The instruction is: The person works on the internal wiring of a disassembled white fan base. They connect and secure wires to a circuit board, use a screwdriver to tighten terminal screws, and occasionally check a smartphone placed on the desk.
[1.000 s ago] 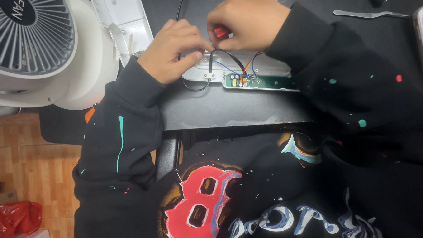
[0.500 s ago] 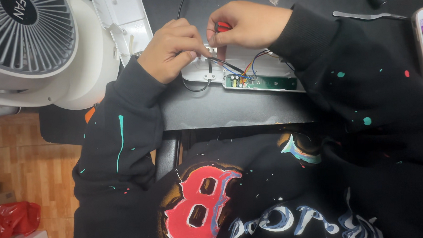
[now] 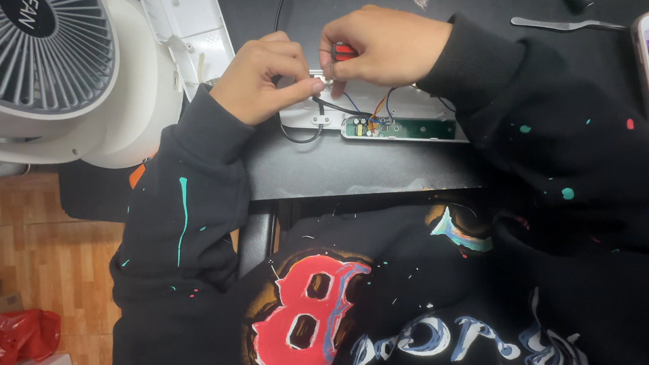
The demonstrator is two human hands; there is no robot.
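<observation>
A black desk stands over a wood-plank floor, evenly lit. 1 red bag lies on the floor.

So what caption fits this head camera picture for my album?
Two hands, left hand and right hand, work on wires above a green circuit board.

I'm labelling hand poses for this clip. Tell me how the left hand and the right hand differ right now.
The left hand pinches a small metal part between its fingertips, while the right hand is closed around a red-handled tool. The left hand comes in from the lower left; the right hand comes in from the right. Both are bare, wear black paint-flecked sleeves, and meet over the white casing beside the green circuit board.
</observation>
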